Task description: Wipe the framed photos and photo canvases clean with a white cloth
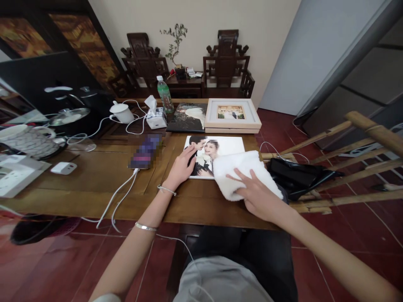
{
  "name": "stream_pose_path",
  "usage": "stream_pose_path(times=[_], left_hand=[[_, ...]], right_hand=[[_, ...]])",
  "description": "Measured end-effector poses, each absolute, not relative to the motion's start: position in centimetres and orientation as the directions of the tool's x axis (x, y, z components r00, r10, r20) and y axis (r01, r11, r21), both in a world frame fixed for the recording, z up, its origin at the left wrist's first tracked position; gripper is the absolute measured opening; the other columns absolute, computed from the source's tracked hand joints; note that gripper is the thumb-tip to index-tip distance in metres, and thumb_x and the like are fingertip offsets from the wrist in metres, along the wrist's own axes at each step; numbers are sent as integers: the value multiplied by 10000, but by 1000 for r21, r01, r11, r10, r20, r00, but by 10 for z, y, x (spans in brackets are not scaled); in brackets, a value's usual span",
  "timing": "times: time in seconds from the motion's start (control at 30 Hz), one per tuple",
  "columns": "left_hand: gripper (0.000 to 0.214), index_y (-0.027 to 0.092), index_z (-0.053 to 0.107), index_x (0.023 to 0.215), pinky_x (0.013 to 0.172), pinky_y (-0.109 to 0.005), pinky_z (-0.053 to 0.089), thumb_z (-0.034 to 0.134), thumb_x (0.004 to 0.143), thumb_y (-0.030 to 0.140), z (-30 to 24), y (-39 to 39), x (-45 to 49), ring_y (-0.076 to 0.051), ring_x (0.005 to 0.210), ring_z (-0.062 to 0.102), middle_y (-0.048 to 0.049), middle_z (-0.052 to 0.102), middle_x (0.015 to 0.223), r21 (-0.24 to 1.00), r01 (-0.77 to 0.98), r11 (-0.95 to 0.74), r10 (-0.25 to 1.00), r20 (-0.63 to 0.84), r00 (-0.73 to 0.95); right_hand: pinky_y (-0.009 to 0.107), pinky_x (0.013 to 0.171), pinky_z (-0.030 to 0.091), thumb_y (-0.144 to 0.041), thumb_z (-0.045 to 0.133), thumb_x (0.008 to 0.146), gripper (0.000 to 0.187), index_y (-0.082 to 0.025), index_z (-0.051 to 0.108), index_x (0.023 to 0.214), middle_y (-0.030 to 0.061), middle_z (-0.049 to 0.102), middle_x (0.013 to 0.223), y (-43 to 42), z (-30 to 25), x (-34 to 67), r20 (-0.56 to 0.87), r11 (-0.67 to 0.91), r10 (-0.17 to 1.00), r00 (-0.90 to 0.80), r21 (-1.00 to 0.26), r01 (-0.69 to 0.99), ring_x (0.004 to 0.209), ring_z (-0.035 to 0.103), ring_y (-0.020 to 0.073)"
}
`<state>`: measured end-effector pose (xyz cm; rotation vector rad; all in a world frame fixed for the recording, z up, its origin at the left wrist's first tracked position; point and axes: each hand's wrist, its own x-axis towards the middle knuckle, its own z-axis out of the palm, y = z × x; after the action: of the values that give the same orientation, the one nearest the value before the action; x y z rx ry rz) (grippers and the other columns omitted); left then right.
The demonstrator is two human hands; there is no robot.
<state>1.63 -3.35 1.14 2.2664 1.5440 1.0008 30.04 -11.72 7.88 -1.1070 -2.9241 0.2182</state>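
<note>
A photo panel (225, 144) with a printed picture of a couple lies on the wooden table in front of me. My left hand (181, 167) rests along the panel's left edge, its fingers stretched out over the print. On the panel's right side, a white fluffy towel (236, 165) covers part of the picture and hangs past the panel's lower right corner. My right hand (252, 191) holds the towel from above, fingers spread on the cloth and thumb bent into it. Part of the panel under the towel is hidden.
Behind the panel lie a dark photo panel (189, 117) and a white framed picture (233, 110). A bottle (164, 95), tissue box (156, 118), lidded cup (122, 112) and corded phone (145, 151) stand or lie leftward. A black bag (292, 178) and bamboo rack (343, 180) are rightward.
</note>
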Motion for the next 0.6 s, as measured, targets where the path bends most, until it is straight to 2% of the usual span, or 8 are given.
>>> stream_pose_path(times=[0.13, 0.23, 0.33, 0.4, 0.5, 0.6], left_hand=[[424, 145, 543, 1319, 1167, -436, 292, 410, 945, 292, 14, -34, 16, -235, 1378, 393, -113, 466, 1454, 532, 737, -416, 891, 401, 214], [432, 127, 542, 1321, 1168, -429, 290, 414, 943, 290, 15, -35, 16, -232, 1377, 394, -126, 460, 1455, 528, 740, -416, 891, 398, 217], [440, 108, 539, 1323, 1167, -428, 291, 414, 942, 290, 16, -35, 17, -233, 1375, 397, -141, 460, 1452, 523, 743, -418, 890, 397, 222], [437, 110, 541, 1320, 1167, -436, 290, 410, 943, 289, 16, -35, 17, -235, 1377, 394, -140, 462, 1451, 520, 744, -419, 890, 395, 225], [431, 122, 542, 1318, 1166, -445, 291, 409, 944, 289, 16, -35, 17, -239, 1377, 395, -134, 459, 1455, 522, 743, -418, 891, 393, 226], [425, 135, 543, 1318, 1166, -447, 293, 409, 944, 287, 16, -35, 17, -241, 1376, 396, -125, 464, 1453, 527, 739, -419, 891, 395, 224]], right_hand=[[650, 1068, 283, 47, 365, 687, 586, -145, 654, 1159, 156, 509, 1403, -62, 83, 296, -29, 711, 692, -722, -151, 687, 1420, 255, 302], [558, 1044, 364, 50, 365, 687, 613, -144, 640, 1199, 144, 643, 1241, -14, 87, 290, -30, 684, 716, -697, -169, 710, 1357, 389, 291], [426, 981, 440, 38, 378, 702, 607, -153, 641, 1215, 112, 673, 1199, 24, 91, 286, 3, 680, 722, -692, -189, 709, 1195, 559, 267], [389, 961, 451, 24, 381, 722, 598, -166, 637, 1228, 98, 662, 1223, 40, 91, 284, 33, 673, 730, -682, -203, 711, 1119, 604, 250], [422, 991, 427, 28, 378, 723, 600, -166, 635, 1230, 104, 642, 1255, 43, 86, 283, 55, 652, 753, -655, -192, 734, 1186, 561, 265], [538, 1055, 347, 44, 371, 707, 612, -144, 621, 1233, 134, 620, 1278, 20, 79, 285, 46, 641, 764, -643, -158, 751, 1358, 382, 296]])
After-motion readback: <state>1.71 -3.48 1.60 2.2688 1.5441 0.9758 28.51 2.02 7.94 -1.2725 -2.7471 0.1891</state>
